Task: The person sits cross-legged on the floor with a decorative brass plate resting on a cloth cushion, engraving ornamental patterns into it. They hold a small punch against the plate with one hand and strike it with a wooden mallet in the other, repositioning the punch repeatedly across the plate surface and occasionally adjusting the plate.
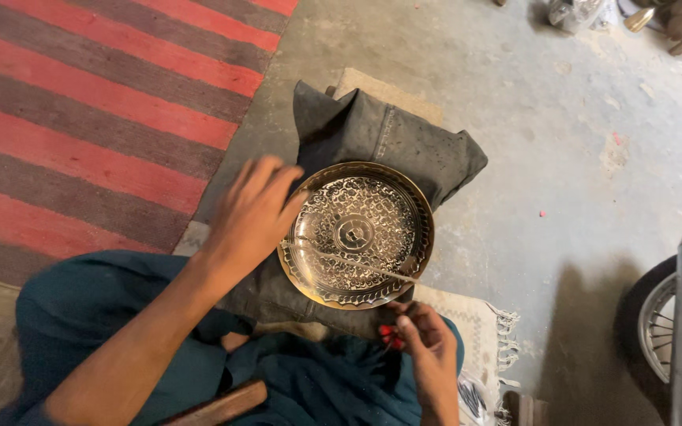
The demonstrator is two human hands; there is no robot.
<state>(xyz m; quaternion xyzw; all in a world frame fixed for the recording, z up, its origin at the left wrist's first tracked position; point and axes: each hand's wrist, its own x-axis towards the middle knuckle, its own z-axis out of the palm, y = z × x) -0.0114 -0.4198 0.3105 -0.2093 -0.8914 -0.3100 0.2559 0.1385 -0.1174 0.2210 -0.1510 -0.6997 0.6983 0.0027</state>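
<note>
Round engraved brass plate (pixel 357 234) flat on dark folded cloth (pixel 388 138), thin tool (pixel 361 264) across it

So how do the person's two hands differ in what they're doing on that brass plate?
The left hand lies with fingers spread on the plate's left rim and holds no tool; the right hand sits below the plate, pinched around a red-handled tool. The left hand touches the plate directly, while the right reaches it only through the tool's thin shaft lying across the engraved face. Both are bare.

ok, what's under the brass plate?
The plate rests on folded dark grey cloth, over a beige mat on the concrete floor. What lies directly beneath the plate is hidden. The left hand touches its rim.
</note>
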